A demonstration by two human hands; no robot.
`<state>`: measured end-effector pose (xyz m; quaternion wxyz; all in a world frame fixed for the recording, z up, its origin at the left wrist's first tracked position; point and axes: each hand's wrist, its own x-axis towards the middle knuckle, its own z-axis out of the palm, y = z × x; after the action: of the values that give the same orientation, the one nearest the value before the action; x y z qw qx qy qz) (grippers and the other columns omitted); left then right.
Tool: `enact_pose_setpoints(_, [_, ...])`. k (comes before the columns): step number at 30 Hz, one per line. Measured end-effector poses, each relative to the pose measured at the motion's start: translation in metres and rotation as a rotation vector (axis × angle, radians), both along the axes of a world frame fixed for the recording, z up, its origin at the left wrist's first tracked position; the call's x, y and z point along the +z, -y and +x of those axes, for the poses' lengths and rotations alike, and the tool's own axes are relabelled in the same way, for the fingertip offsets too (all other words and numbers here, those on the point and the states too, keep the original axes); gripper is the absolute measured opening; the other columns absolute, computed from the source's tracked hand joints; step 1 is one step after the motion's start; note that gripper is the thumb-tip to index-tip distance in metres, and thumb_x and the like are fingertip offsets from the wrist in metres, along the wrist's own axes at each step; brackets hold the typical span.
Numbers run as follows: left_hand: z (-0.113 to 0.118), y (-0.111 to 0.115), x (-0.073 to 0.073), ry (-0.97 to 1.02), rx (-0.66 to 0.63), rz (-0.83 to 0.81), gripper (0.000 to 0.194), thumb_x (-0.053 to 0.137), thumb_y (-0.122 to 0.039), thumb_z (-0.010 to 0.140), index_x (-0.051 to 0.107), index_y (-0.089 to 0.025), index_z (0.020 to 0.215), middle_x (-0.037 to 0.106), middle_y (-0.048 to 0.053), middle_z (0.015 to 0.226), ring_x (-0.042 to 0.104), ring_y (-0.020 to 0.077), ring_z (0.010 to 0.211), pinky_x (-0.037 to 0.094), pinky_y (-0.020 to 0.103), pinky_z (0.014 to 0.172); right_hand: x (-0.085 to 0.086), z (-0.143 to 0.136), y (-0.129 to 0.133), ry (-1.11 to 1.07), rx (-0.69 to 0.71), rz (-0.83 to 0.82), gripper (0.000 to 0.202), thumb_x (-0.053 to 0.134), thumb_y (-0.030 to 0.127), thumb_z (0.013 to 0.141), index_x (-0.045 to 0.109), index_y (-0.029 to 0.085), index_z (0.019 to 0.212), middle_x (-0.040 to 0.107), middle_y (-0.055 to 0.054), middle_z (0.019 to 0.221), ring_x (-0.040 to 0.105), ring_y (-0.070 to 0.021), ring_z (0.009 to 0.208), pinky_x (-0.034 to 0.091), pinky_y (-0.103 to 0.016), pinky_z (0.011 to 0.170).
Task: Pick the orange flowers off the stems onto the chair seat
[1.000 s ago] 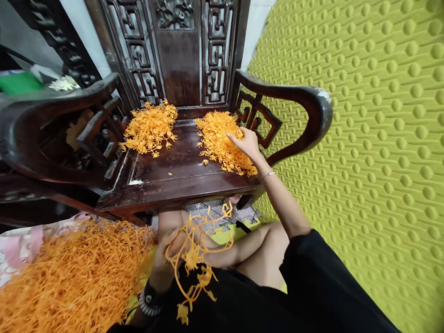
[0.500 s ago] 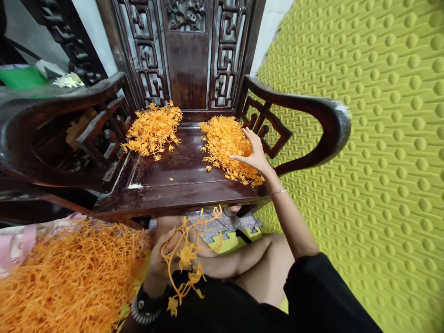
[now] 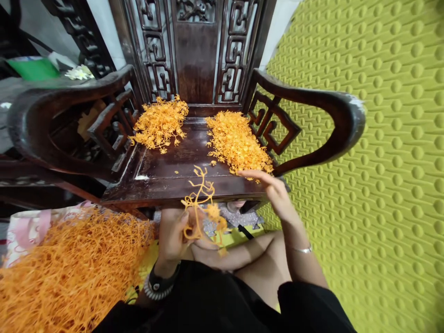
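Observation:
My left hand (image 3: 173, 238), with a dark band and a coiled bracelet at its wrist, grips an orange branching plastic sprig (image 3: 197, 203) above my lap. The sprig has thin curling stems and small flower-like ends. My right hand (image 3: 275, 189) is held with its fingers stretched out at the front edge of the seat, holding nothing that I can see. Just beyond its fingertips lies a heap of small orange flower-like pieces (image 3: 239, 141). A second, looser orange heap (image 3: 161, 122) sits on the seat's left side.
The dark carved wooden chair (image 3: 166, 162) stands before me, with curved armrests on both sides. At lower left a large mass of tangled orange stems (image 3: 76, 268) fills a pink and white bag (image 3: 29, 231). Textured yellow-green matting (image 3: 391, 185) covers the right side.
My right hand has drawn back from the right heap toward me. My left hand has risen and moved right with the sprig. The view has shifted slightly.

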<state>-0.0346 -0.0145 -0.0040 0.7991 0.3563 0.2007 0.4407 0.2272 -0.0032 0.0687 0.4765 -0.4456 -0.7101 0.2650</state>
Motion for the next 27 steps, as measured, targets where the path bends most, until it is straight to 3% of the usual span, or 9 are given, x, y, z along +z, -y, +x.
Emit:
enact_pose_setpoints(5, [0.004, -0.004, 0.005, -0.148, 0.092, 0.259, 0.038, 0.045, -0.045, 0.092, 0.064, -0.015, 0.103, 0.039, -0.006, 0.051, 0.029, 0.0053, 0.041, 0.021, 0.018, 0.040, -0.027, -0.048, 0.039, -0.230, 0.258, -0.241, 0.080, 0.062, 0.066, 0.073, 0.043, 0.025, 0.139, 0.052, -0.012, 0.136, 0.049, -0.0289, 0.125, 0.039, -0.043, 0.104])
enact_pose_setpoints(8, [0.006, -0.004, 0.008, -0.240, 0.057, 0.309, 0.039, 0.046, -0.045, 0.092, 0.064, -0.015, 0.109, 0.042, -0.005, 0.054, 0.032, 0.0058, 0.043, 0.025, 0.019, 0.041, -0.032, -0.073, 0.045, -0.468, 0.249, -0.328, 0.085, 0.069, 0.062, 0.069, 0.038, 0.028, 0.140, 0.056, -0.009, 0.128, 0.059, -0.0256, 0.108, 0.049, -0.038, 0.091])
enact_pose_setpoints(11, [0.009, 0.001, 0.008, -0.325, 0.058, 0.315, 0.039, 0.051, -0.046, 0.090, 0.063, -0.016, 0.111, 0.045, -0.004, 0.057, 0.037, 0.0069, 0.048, 0.029, 0.020, 0.046, -0.032, -0.091, 0.046, -0.590, 0.135, -0.411, 0.062, 0.065, 0.055, 0.077, 0.049, 0.028, 0.130, 0.064, -0.004, 0.100, 0.062, -0.0188, 0.081, 0.051, -0.032, 0.072])
enact_pose_setpoints(13, [0.012, 0.007, 0.007, -0.364, 0.176, 0.313, 0.036, 0.053, -0.046, 0.089, 0.064, -0.017, 0.108, 0.046, -0.004, 0.058, 0.038, 0.0072, 0.050, 0.030, 0.020, 0.047, -0.032, -0.100, 0.045, -0.587, 0.012, -0.385, 0.037, 0.067, 0.045, 0.079, 0.061, 0.025, 0.110, 0.063, -0.002, 0.085, 0.058, -0.0148, 0.072, 0.047, -0.027, 0.066])
enact_pose_setpoints(15, [0.015, 0.013, 0.006, -0.381, 0.298, 0.313, 0.033, 0.051, -0.045, 0.090, 0.065, -0.017, 0.102, 0.045, -0.004, 0.058, 0.037, 0.0072, 0.050, 0.029, 0.020, 0.047, -0.034, -0.107, 0.043, -0.671, -0.136, -0.289, 0.018, 0.066, 0.039, 0.082, 0.061, 0.022, 0.084, 0.055, 0.002, 0.070, 0.049, -0.0104, 0.060, 0.042, -0.024, 0.058])
enact_pose_setpoints(17, [0.018, 0.019, 0.005, -0.371, 0.319, 0.287, 0.032, 0.049, -0.044, 0.092, 0.065, -0.017, 0.097, 0.044, -0.004, 0.057, 0.035, 0.0070, 0.049, 0.026, 0.021, 0.046, -0.035, -0.113, 0.040, -0.852, -0.271, -0.200, 0.025, 0.059, 0.039, 0.086, 0.051, 0.022, 0.070, 0.042, 0.004, 0.060, 0.040, -0.0095, 0.052, 0.036, -0.023, 0.051])
enact_pose_setpoints(20, [0.022, 0.027, 0.005, -0.325, 0.247, 0.186, 0.035, 0.046, -0.047, 0.092, 0.064, -0.017, 0.090, 0.040, -0.005, 0.051, 0.031, 0.0069, 0.045, 0.021, 0.021, 0.043, -0.034, -0.116, 0.037, -1.003, -0.362, -0.187, 0.023, 0.053, 0.038, 0.089, 0.045, 0.024, 0.072, 0.045, 0.002, 0.067, 0.039, -0.0104, 0.049, 0.030, -0.025, 0.042])
enact_pose_setpoints(24, [0.023, 0.029, 0.007, -0.320, 0.127, 0.064, 0.048, 0.054, -0.060, 0.082, 0.055, -0.016, 0.064, 0.033, -0.006, 0.043, 0.025, 0.0055, 0.039, 0.015, 0.022, 0.040, -0.029, -0.110, 0.038, -1.005, -0.316, -0.275, 0.009, 0.054, 0.034, 0.086, 0.050, 0.026, 0.090, 0.060, 0.000, 0.089, 0.039, -0.0064, 0.039, 0.020, -0.024, 0.034])
enact_pose_setpoints(27, [0.020, 0.028, 0.006, -0.370, 0.022, 0.009, 0.056, 0.056, -0.066, 0.075, 0.046, -0.017, 0.052, 0.034, -0.006, 0.042, 0.023, 0.0046, 0.038, 0.011, 0.022, 0.040, -0.027, -0.099, 0.039, -0.949, -0.267, -0.290, 0.016, 0.058, 0.032, 0.082, 0.058, 0.024, 0.095, 0.055, 0.006, 0.062, 0.028, -0.0045, 0.033, 0.015, -0.023, 0.035])
